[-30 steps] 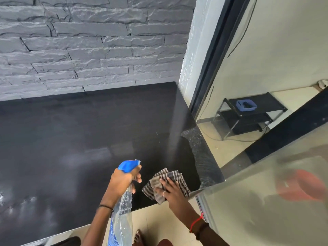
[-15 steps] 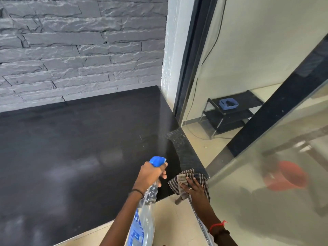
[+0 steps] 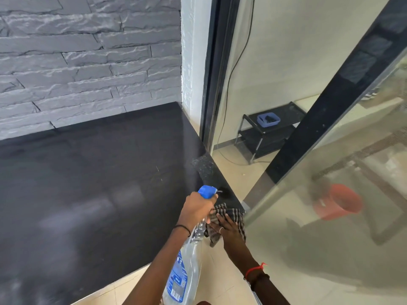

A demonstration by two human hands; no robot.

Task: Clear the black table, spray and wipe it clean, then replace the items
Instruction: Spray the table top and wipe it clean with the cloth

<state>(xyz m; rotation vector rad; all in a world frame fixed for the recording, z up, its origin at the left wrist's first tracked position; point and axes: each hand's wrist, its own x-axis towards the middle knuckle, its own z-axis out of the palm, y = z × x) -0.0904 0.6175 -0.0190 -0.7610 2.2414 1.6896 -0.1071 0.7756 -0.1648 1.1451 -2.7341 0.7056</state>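
Observation:
The black table (image 3: 92, 186) fills the left and centre, bare and glossy, with a patch of spray droplets (image 3: 203, 165) near its right edge. My left hand (image 3: 197, 209) grips a clear spray bottle (image 3: 187, 267) with a blue trigger head (image 3: 207, 191), its nozzle aimed at the table's right corner. My right hand (image 3: 229, 227) rests flat, fingers straight, on a brown checked cloth (image 3: 231, 216) at the table's near right corner. Part of the cloth hangs over the edge.
A grey stone wall (image 3: 88, 62) backs the table. A glass panel (image 3: 330, 216) stands right beside the corner, reflecting a red bucket. Behind it is a low black rack (image 3: 271, 137) holding a blue tray (image 3: 268, 119), and beige floor tiles lie below.
The view has swung right. Both hands have shifted toward the table's right corner. The cloth now sits at the very corner, partly off the edge, and the spray head points over it.

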